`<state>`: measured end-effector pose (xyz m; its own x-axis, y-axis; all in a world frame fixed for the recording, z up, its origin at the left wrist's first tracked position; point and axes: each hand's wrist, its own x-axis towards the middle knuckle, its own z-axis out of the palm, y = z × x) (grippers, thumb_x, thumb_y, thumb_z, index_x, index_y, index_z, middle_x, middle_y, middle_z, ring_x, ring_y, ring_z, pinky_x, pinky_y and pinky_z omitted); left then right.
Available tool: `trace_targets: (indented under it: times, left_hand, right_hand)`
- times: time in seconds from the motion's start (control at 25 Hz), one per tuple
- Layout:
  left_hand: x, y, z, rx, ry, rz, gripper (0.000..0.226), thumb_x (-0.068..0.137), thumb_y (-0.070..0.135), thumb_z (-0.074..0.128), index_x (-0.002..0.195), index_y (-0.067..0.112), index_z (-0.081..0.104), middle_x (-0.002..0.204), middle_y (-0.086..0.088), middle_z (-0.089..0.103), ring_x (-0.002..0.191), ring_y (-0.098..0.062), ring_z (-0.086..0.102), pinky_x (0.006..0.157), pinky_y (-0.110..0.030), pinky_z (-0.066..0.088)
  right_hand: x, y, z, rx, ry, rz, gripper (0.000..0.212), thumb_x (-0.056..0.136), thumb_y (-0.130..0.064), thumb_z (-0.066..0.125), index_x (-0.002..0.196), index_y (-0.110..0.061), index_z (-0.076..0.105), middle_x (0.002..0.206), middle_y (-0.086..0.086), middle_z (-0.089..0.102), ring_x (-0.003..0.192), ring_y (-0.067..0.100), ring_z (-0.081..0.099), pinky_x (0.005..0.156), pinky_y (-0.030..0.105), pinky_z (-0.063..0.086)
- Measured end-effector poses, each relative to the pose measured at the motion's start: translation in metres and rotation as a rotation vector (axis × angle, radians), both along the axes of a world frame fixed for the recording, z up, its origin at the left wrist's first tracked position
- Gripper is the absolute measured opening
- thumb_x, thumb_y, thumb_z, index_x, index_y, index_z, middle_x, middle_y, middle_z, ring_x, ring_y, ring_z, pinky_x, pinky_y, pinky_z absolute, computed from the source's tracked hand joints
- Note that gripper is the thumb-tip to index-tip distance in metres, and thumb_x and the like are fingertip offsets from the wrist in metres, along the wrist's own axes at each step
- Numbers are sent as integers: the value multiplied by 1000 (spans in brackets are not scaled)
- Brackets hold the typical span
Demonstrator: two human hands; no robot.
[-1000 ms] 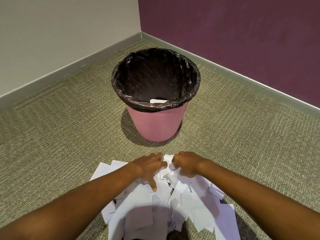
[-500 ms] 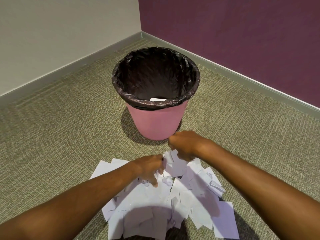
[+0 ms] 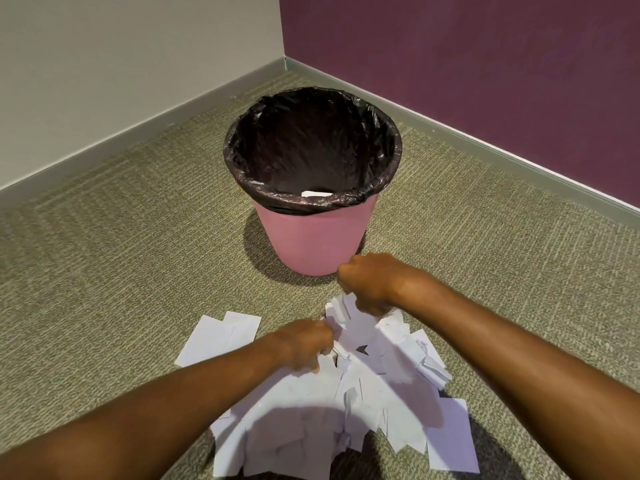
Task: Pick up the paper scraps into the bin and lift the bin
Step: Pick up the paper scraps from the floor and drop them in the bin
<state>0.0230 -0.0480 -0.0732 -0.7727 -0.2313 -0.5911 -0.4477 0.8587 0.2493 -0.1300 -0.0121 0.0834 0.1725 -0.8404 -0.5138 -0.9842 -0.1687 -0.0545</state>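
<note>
Olive carpet (image 3: 121, 271) ran into a corner where a pale wall met a plum-coloured one, and our pink bin (image 3: 313, 242) stood there upright, its black liner (image 3: 311, 147) folded over the rim. Only one white scrap (image 3: 316, 193) showed inside it, low against the near wall; the rest of the bin's floor was hidden from us.

Our right hand (image 3: 372, 284) was raised just in front of the bin's base, fingers curled tight into a fist around a bunch of paper that trailed down from it. Our left hand (image 3: 304, 344) sat lower on the heap, fingers bent and pinching at the crumpled sheets near its middle, though we could not tell how much it actually held.

Most of the paper scraps (image 3: 346, 403) lay spread on the carpet between our forearms, near the bin but apart from it. We judged the job barely begun: nearly the whole pile was left to carry over, and the bin was not yet lifted.
</note>
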Motion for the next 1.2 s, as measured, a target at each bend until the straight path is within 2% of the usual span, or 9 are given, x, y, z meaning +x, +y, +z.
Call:
trace_targets:
  times: [0.12,0.24,0.32,0.44,0.6,0.84,0.96,1.08,1.2]
  left_hand:
    - [-11,-13,21,84,19,66,38,77,-1,70,52,13,45,93,-8,64,81,-27,61,59,-31,44]
    - [-25,-21,57,189,12,145,9,82,8,75,80,5,67,90,-9,69,76,-24,67,62,-33,54]
    - [-33,-26,85,266,-22,208,15,85,14,74,94,8,65,78,-2,67,67,-19,67,55,-25,52]
    - [-41,-35,125,333,-13,248,18,85,12,74,98,9,60,71,2,62,63,-16,66,54,-23,54]
    - [-41,-45,189,390,-15,253,16,80,2,76,81,8,62,69,-3,65,58,-17,67,59,-31,60]
    - [-18,-67,308,310,141,214,6,78,15,78,79,9,77,71,-8,74,66,-17,72,63,-27,56]
    - [10,-85,342,182,300,270,5,73,20,78,73,15,79,72,-6,75,70,-19,72,65,-26,54]
    - [39,-107,358,-10,471,434,6,71,23,78,76,20,80,81,-3,77,82,-23,73,86,-34,54]
    - [44,-123,352,-123,721,623,8,74,23,77,81,18,78,82,-1,77,82,-20,73,84,-16,56]
  right_hand:
    - [1,0,13,53,26,-19,19,83,6,57,97,-7,54,91,7,56,72,19,51,57,30,42]
    - [2,3,36,113,35,-33,21,85,7,57,104,-3,56,92,8,54,65,17,48,51,26,40]
    - [5,5,53,136,50,-23,12,87,7,56,93,-3,54,83,7,50,57,14,43,43,23,35]
    - [8,8,74,108,59,-19,30,86,8,56,67,-12,42,72,3,47,53,14,42,40,23,31]
    - [-4,9,98,9,-24,-4,19,81,8,55,69,-6,49,72,14,53,57,22,46,44,34,36]
    - [-55,10,161,-123,-483,-118,11,88,-8,70,83,-17,66,79,1,71,61,19,68,51,36,58]
    - [-72,8,162,-226,-694,-194,11,86,-4,70,96,-8,70,88,6,76,70,22,72,57,38,62]
    - [-84,-3,147,-284,-840,-349,20,83,2,70,103,6,67,90,19,75,76,33,73,57,38,62]
    - [-87,-19,125,-291,-915,-522,20,83,7,70,103,6,67,91,21,75,79,40,72,54,33,60]
